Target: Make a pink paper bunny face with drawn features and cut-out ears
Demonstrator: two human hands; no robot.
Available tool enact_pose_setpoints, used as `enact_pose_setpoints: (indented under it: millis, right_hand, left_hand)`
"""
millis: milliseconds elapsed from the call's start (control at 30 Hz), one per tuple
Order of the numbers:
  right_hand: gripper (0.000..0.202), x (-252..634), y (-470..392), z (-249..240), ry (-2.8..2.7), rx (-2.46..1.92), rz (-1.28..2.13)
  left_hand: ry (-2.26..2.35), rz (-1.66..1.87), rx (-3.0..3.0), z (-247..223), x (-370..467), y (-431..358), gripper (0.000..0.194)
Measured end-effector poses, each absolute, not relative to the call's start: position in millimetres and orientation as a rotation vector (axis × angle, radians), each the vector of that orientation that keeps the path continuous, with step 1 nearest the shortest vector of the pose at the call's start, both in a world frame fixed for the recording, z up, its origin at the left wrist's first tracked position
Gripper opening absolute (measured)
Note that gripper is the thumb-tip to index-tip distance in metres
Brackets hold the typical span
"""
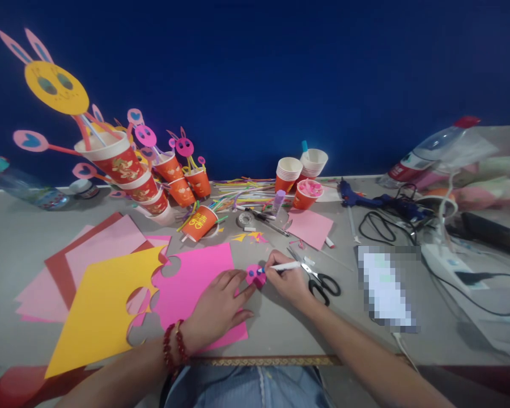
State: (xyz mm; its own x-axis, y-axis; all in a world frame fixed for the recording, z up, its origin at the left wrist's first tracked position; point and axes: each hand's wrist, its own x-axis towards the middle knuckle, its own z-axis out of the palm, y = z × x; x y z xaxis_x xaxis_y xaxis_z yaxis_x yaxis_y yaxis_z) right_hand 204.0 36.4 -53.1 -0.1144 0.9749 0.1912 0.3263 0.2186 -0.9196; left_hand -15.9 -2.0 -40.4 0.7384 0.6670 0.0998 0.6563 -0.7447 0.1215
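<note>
Denim lap [238, 390]; left fingers [245, 294] spread, right fingers [275, 259] pinching marker [289, 265] at blue-spotted pink disc [255, 279].

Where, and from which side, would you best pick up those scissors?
Probably by the black handles of the scissors, coming from the right, near side: both loops face that way, while the blades point away and left, close to the right hand, which holds a white marker.

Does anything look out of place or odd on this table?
Yes: one orange cup lies on its side, unlike the upright cup behind it. The yellow sheet also seems to jut past the table edge at its near corner.
</note>
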Motion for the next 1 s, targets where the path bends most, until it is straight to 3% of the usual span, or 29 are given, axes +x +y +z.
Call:
enact_pose_setpoints:
  millis: [1000]
  right_hand:
    - [0.016,203.3,35.0,-48.8,-1.540,-1.277,0.919]
  left_hand:
    - [1.084,0.201,2.859,-38.0,-15.8,-1.7,0.061]
